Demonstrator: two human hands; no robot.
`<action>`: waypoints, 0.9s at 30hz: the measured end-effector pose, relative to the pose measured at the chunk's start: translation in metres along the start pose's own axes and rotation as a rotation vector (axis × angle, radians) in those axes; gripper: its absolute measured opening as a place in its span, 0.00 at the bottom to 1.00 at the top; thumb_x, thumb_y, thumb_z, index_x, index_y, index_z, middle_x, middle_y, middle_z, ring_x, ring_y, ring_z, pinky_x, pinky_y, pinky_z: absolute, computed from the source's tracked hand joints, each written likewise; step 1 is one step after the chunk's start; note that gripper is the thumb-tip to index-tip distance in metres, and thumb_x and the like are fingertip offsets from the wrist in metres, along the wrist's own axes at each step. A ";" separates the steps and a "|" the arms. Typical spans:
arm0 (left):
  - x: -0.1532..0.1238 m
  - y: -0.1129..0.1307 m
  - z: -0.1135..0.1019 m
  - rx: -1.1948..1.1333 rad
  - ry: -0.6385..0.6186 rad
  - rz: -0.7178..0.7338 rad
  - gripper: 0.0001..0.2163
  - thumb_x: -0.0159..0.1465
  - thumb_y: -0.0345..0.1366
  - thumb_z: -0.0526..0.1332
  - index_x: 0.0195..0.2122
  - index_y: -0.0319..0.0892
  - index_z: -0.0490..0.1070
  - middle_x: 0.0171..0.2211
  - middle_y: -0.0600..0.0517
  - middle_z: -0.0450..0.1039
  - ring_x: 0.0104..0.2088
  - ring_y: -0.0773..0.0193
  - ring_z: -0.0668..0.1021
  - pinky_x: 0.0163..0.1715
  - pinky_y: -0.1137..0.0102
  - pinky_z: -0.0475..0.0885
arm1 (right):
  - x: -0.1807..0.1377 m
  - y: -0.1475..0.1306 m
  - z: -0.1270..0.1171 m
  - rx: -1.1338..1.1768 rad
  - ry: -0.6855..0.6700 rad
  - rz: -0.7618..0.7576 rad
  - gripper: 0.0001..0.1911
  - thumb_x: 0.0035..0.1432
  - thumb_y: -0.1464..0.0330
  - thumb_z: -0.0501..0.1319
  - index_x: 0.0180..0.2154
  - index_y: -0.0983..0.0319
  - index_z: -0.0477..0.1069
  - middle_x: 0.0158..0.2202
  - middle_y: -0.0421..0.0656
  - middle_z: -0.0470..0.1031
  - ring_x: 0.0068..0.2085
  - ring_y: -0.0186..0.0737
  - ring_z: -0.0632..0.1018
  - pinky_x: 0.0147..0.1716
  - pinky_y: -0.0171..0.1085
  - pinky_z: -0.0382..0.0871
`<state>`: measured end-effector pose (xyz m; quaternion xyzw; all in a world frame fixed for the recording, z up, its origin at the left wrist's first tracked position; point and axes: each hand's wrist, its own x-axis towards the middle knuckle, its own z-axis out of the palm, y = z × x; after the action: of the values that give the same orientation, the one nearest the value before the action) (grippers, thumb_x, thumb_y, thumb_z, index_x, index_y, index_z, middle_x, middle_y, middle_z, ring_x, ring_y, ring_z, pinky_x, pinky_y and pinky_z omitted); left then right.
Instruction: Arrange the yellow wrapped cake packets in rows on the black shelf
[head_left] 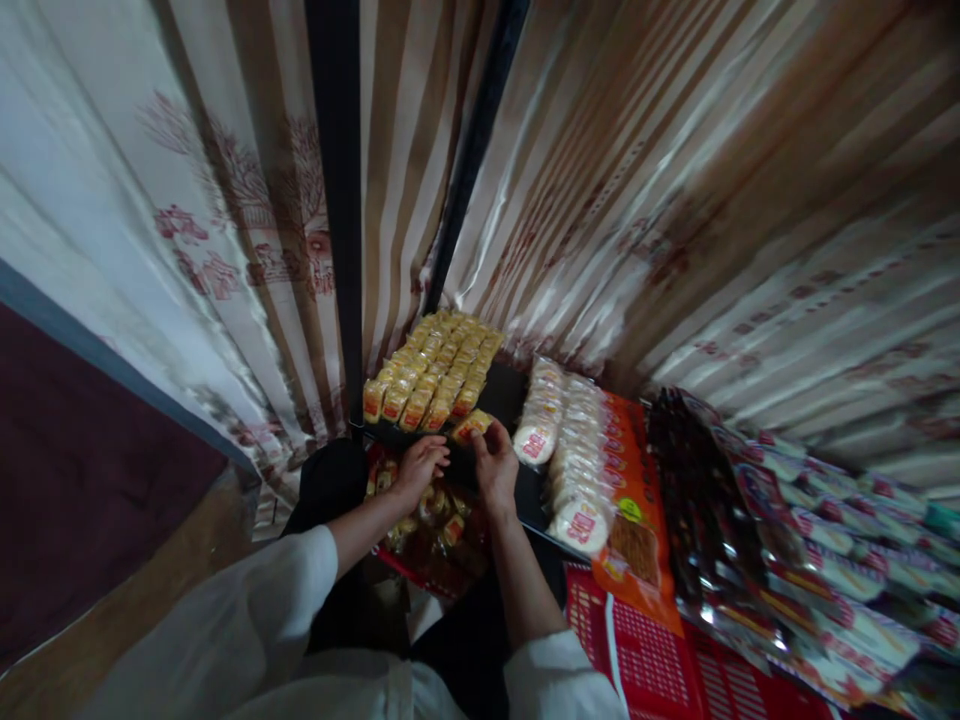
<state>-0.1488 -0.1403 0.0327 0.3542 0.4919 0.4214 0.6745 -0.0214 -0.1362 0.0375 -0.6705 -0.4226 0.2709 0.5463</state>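
Note:
My right hand (495, 465) pinches a small yellow-wrapped snack packet (472, 426) at the front of a dark shelf (507, 395). To its left, my left hand (421, 468) is raised with its fingers apart and nothing visible in it. Just beyond both hands, rows of matching yellow packets (435, 365) stand packed together on the shelf. Below my hands, a red basket (416, 572) on my lap holds more of these packets (439, 505).
Right of my hands stand rows of round white packaged cakes (581, 525), then orange bags (634, 500), dark packets (705, 510) and white-and-purple packets (847, 540). A red plastic crate (645, 650) is below them. Printed curtains (570, 180) and a dark upright post (337, 200) border the shelf.

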 end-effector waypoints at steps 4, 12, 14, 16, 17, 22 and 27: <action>0.010 0.002 0.002 0.053 -0.030 0.021 0.13 0.55 0.27 0.53 0.41 0.38 0.68 0.39 0.48 0.72 0.32 0.69 0.75 0.24 0.79 0.67 | 0.013 0.009 0.009 -0.052 -0.028 -0.054 0.25 0.51 0.58 0.58 0.48 0.64 0.68 0.44 0.49 0.75 0.43 0.43 0.75 0.47 0.43 0.66; 0.023 0.000 0.001 0.124 -0.049 0.025 0.19 0.53 0.25 0.52 0.46 0.39 0.69 0.46 0.47 0.70 0.37 0.68 0.74 0.23 0.80 0.68 | 0.021 0.021 0.023 -0.185 -0.014 -0.115 0.24 0.53 0.59 0.56 0.49 0.65 0.67 0.45 0.51 0.73 0.45 0.44 0.74 0.47 0.44 0.66; 0.025 -0.001 0.000 0.140 -0.077 0.038 0.20 0.53 0.24 0.52 0.46 0.39 0.69 0.47 0.47 0.70 0.39 0.66 0.74 0.23 0.81 0.68 | 0.020 0.021 0.025 -0.170 -0.013 -0.108 0.25 0.53 0.59 0.57 0.50 0.66 0.66 0.45 0.51 0.72 0.44 0.43 0.74 0.46 0.43 0.67; 0.026 -0.002 0.000 0.161 -0.101 0.046 0.20 0.53 0.24 0.51 0.47 0.40 0.69 0.49 0.47 0.70 0.40 0.66 0.74 0.23 0.81 0.68 | 0.017 0.022 0.027 -0.161 -0.006 -0.114 0.27 0.52 0.59 0.57 0.51 0.66 0.64 0.47 0.52 0.71 0.44 0.43 0.74 0.46 0.42 0.68; 0.027 -0.002 0.000 0.170 -0.108 0.049 0.20 0.53 0.24 0.51 0.48 0.40 0.69 0.50 0.47 0.70 0.40 0.66 0.74 0.23 0.81 0.68 | 0.016 0.022 0.027 -0.162 -0.001 -0.120 0.28 0.52 0.60 0.57 0.52 0.67 0.63 0.47 0.53 0.70 0.44 0.43 0.74 0.46 0.42 0.68; 0.026 -0.003 -0.001 0.189 -0.155 0.079 0.22 0.54 0.25 0.50 0.50 0.40 0.68 0.51 0.48 0.69 0.42 0.65 0.74 0.24 0.81 0.68 | 0.010 0.023 0.024 -0.165 0.031 -0.104 0.27 0.53 0.59 0.56 0.51 0.68 0.63 0.48 0.54 0.70 0.48 0.44 0.73 0.48 0.42 0.66; 0.028 -0.003 0.000 0.188 -0.188 0.098 0.23 0.54 0.25 0.50 0.52 0.40 0.67 0.52 0.47 0.68 0.41 0.65 0.74 0.24 0.80 0.68 | 0.007 0.023 0.026 -0.142 0.027 -0.066 0.23 0.53 0.59 0.55 0.48 0.66 0.65 0.47 0.52 0.72 0.48 0.43 0.73 0.48 0.41 0.66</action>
<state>-0.1432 -0.1153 0.0201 0.4772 0.4460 0.3712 0.6600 -0.0327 -0.1179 0.0095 -0.6967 -0.4553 0.2132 0.5117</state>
